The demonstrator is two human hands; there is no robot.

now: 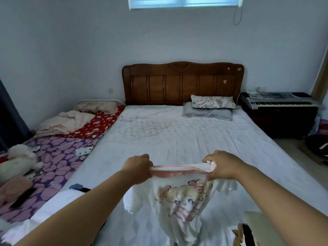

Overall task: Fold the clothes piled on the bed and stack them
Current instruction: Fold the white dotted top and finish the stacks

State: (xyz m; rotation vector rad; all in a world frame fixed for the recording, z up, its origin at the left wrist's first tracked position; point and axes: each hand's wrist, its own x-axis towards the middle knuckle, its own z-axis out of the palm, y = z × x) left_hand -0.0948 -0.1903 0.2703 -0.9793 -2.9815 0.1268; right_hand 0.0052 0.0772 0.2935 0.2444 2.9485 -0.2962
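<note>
Both grips, left hand point(137, 165) and right hand point(221, 165), pinch a soft white cartoon-print shirt point(179, 201) by its pink collar over the wrinkled bed point(177, 132); its hem is cut off at 6 o'clock.

Pale grey walls point(71, 50), blue-lit blinded window point(184, 2) top centre with looped cord point(237, 16), carved wooden headboard point(182, 82) against far wall, electronic keyboard point(278, 102) on dark cabinet point(284, 121) at right, dark curtain point(8, 112) far left, beige floor point(291, 148).
</note>
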